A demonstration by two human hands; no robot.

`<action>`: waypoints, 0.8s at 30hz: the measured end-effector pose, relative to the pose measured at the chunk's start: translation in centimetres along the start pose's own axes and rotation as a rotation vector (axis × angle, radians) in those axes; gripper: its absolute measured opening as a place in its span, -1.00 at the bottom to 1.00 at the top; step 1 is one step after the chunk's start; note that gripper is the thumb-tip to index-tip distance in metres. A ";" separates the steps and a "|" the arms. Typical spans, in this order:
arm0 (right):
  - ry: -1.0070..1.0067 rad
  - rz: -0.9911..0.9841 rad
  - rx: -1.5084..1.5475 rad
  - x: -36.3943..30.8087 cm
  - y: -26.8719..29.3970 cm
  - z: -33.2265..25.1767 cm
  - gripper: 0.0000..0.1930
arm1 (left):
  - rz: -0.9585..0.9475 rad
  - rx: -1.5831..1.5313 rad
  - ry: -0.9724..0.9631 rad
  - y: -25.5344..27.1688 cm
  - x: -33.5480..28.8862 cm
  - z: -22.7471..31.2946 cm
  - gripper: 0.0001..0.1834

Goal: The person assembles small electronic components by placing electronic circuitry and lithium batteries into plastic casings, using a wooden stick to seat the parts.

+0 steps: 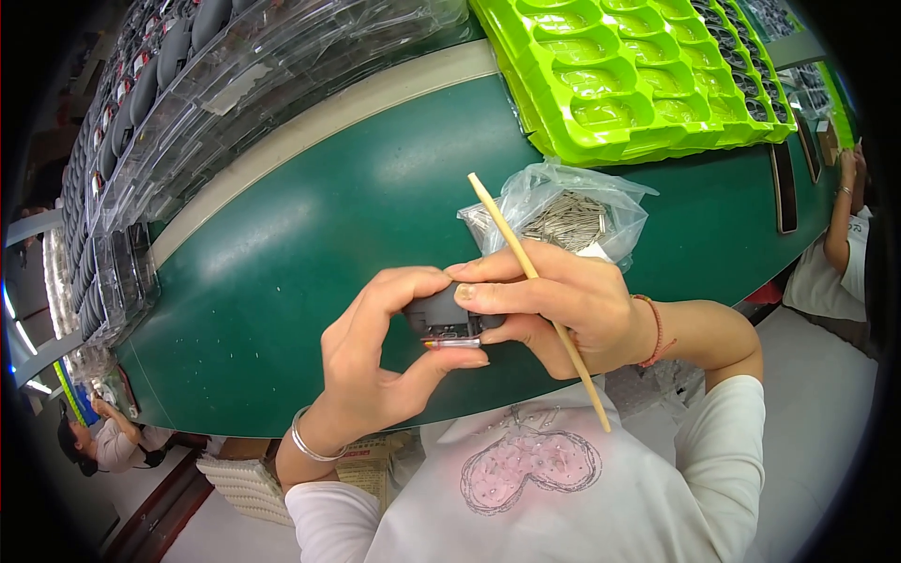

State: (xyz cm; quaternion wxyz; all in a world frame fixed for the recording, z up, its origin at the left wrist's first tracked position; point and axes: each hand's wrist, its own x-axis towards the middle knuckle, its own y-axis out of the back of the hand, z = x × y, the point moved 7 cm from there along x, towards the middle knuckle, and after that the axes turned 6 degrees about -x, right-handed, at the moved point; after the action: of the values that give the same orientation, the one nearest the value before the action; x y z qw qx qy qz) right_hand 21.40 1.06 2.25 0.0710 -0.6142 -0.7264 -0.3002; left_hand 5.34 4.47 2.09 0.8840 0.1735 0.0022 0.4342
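Note:
Between my two hands, above the near edge of the table, is a small dark grey rounded plastic housing [441, 308]. My left hand [371, 347] grips its left side, fingers on top and thumb below. Along its lower edge, by my left thumb, lies a thin clear strip [452, 343] with a reddish-yellow end. My right hand [572, 305] pinches the right side of the housing with its fingertips. A slim wooden stick [507, 230] is also tucked between the fingers of my right hand, slanting from upper left to lower right. My fingers hide parts of the housing.
Just beyond my hands, an open clear plastic bag [615, 211] holds many small metal pins [568, 220]. A bright green moulded tray [601, 113] lies at the far right, dark parts in some pockets. Stacked clear trays [225, 103] line the left. Other people sit at both sides.

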 end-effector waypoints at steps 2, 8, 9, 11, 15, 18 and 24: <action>-0.021 0.011 -0.059 0.2 0.1 -0.3 -0.62 | 0.028 -0.024 0.018 0.2 -0.1 -0.1 -0.38; -0.075 -0.132 -0.442 2.4 5.2 0.1 -0.80 | 0.123 -0.139 0.091 0.9 -0.5 -1.8 -0.38; -0.113 -0.250 -0.594 1.9 5.5 0.4 -0.79 | 0.126 -0.142 0.090 0.7 -0.5 -1.9 -0.38; -0.077 -0.320 -0.718 1.3 4.6 0.6 -0.80 | 0.143 -0.201 0.130 0.4 -0.5 -2.4 -0.38; -0.025 -0.416 -0.931 0.6 3.3 1.7 -0.81 | 0.143 -0.175 0.191 0.1 -0.2 -3.3 -0.38; 0.002 -0.436 -0.969 0.4 2.9 2.0 -0.84 | 0.150 -0.184 0.234 0.0 -0.3 -3.7 -0.38; 0.015 -0.229 -0.694 1.0 4.6 2.1 -0.86 | 0.178 -0.242 0.243 0.0 -0.4 -3.5 -0.39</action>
State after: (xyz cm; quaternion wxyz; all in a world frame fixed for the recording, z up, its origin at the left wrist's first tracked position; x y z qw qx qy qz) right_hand 25.99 3.32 2.63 -0.1707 -0.5142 -0.6448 -0.5392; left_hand 4.55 5.22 -1.21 0.8498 0.0119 0.0414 0.5254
